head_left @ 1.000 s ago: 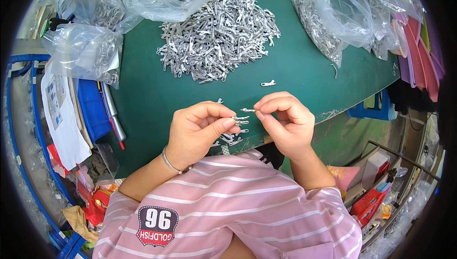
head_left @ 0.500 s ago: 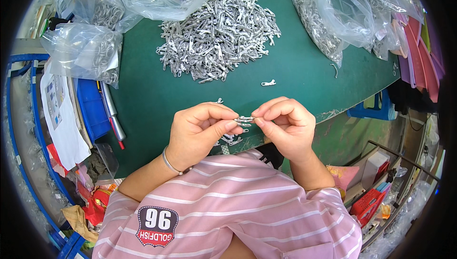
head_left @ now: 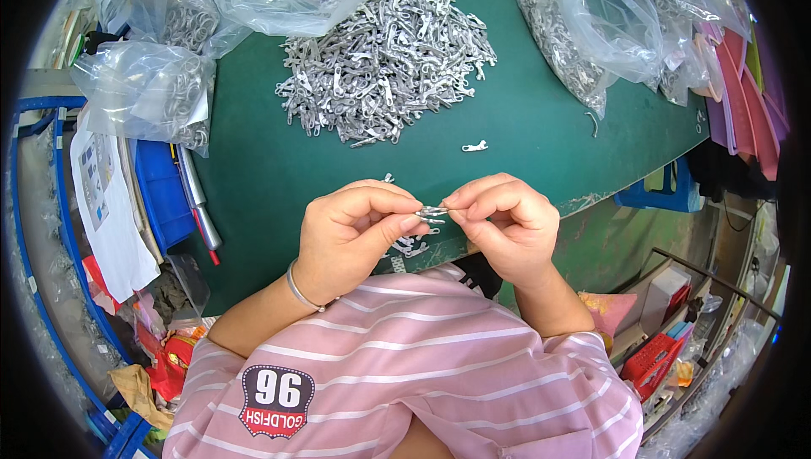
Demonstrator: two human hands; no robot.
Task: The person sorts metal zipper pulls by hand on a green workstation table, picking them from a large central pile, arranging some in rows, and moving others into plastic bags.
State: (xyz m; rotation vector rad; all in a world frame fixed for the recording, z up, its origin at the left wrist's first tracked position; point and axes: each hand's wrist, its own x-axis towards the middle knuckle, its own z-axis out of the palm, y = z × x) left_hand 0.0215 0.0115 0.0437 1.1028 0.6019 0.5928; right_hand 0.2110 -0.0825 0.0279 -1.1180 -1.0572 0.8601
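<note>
Between my hands, small silvery metal clasps (head_left: pixel 432 211) bridge from one set of fingertips to the other. My left hand (head_left: pixel 351 224) pinches their left end between thumb and forefinger. Their right end is closed in the thumb and fingers of my right hand (head_left: pixel 507 218). How the pieces join is too small to make out. Just below lie several loose metal clasps (head_left: pixel 410 247) near the table's front edge, partly hidden by my left hand. A single metal clasp (head_left: pixel 475 146) rests farther out on the green table.
A large heap of metal clasps (head_left: pixel 384 66) covers the table's (head_left: pixel 279 180) far middle. Clear bags of metal parts stand left (head_left: pixel 156 92) and right (head_left: pixel 562 45). A blue tray (head_left: pixel 160 189) and a silver pen (head_left: pixel 191 176) sit at the left edge.
My right fingertips have shifted very slightly left, closer to my left ones. Both hands still grip the clasps, and the heap has not altered.
</note>
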